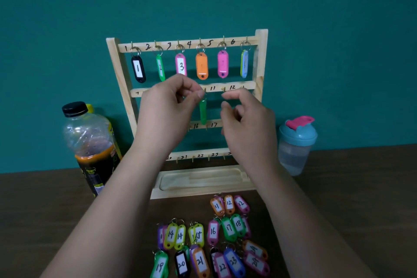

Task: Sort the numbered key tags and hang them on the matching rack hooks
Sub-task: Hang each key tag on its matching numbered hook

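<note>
A wooden key rack [114, 56] stands against the teal wall, its rails numbered. Several tags hang on the top rail: black 1 [138, 69], green 2 [160, 67], pink 3 [181, 65], orange [201, 66], magenta [223, 63] and blue-green [244, 63]. My left hand [168, 106] pinches the ring of a green tag [203, 111] at a hook on the second rail, just left of the number 11. My right hand [246, 117] hovers beside it with loosely curled fingers, holding nothing. Several loose numbered tags [213, 236] lie on the table in front of the rack.
A plastic bottle [90, 146] with dark liquid stands left of the rack. A blue shaker cup [296, 144] with a pink lid stands to its right. The rack's base has a shallow tray [203, 180]. The brown table [338, 198] runs beneath.
</note>
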`<action>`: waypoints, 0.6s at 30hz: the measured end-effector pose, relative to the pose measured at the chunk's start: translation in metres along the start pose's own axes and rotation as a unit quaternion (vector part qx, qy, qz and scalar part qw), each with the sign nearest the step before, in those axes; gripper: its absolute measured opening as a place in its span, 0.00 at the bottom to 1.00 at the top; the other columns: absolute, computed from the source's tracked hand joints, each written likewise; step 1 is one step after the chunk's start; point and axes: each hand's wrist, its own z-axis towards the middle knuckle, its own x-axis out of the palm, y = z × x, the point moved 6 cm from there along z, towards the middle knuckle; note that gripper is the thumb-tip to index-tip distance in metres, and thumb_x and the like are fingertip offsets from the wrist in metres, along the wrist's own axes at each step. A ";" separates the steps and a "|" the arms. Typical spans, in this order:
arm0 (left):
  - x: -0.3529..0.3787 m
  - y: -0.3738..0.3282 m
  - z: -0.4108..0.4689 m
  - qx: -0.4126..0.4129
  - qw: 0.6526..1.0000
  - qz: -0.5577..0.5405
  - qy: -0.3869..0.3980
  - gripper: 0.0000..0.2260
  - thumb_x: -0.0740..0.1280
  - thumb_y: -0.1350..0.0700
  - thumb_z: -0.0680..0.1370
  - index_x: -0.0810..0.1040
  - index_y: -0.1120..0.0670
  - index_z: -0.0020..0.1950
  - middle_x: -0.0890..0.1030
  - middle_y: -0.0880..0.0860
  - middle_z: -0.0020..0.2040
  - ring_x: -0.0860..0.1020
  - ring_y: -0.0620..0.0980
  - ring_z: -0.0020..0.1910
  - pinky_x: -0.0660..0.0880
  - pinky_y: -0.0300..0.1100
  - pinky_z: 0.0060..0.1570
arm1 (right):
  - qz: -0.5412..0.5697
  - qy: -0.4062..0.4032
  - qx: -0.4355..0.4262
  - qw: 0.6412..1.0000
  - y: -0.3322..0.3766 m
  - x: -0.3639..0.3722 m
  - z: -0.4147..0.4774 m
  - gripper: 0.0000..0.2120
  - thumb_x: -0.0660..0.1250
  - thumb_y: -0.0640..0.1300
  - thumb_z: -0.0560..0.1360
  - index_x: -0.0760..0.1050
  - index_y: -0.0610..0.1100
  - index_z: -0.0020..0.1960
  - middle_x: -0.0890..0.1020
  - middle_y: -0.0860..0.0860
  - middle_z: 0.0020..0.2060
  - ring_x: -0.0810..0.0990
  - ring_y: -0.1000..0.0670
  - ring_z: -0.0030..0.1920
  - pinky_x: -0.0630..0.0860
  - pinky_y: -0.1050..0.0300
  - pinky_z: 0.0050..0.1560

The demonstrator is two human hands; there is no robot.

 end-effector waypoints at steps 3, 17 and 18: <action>0.002 -0.005 0.010 0.005 0.999 0.036 -0.017 0.03 0.74 0.49 0.80 0.84 0.45 0.46 0.83 0.43 0.39 0.79 0.44 0.38 0.75 0.41 0.39 | 0.018 0.003 0.009 1.000 -0.004 -0.001 -0.003 0.05 0.68 0.44 0.84 0.80 0.47 0.58 0.76 0.52 0.26 0.77 0.51 0.27 0.76 0.47 0.31; 0.009 -0.014 0.020 0.006 0.990 0.138 -0.023 0.06 0.70 0.56 0.81 0.84 0.47 0.47 0.83 0.43 0.38 0.80 0.44 0.37 0.75 0.42 0.40 | 0.041 0.006 0.019 0.999 -0.004 -0.002 -0.004 0.05 0.67 0.44 0.83 0.80 0.48 0.57 0.77 0.50 0.26 0.78 0.49 0.27 0.76 0.44 0.32; 0.009 -0.014 0.019 0.007 0.990 0.141 -0.022 0.06 0.70 0.56 0.81 0.85 0.47 0.47 0.84 0.43 0.39 0.81 0.45 0.38 0.77 0.42 0.41 | 0.041 0.007 0.019 0.999 -0.004 -0.002 -0.005 0.05 0.67 0.44 0.83 0.80 0.48 0.57 0.78 0.50 0.26 0.78 0.49 0.27 0.76 0.44 0.32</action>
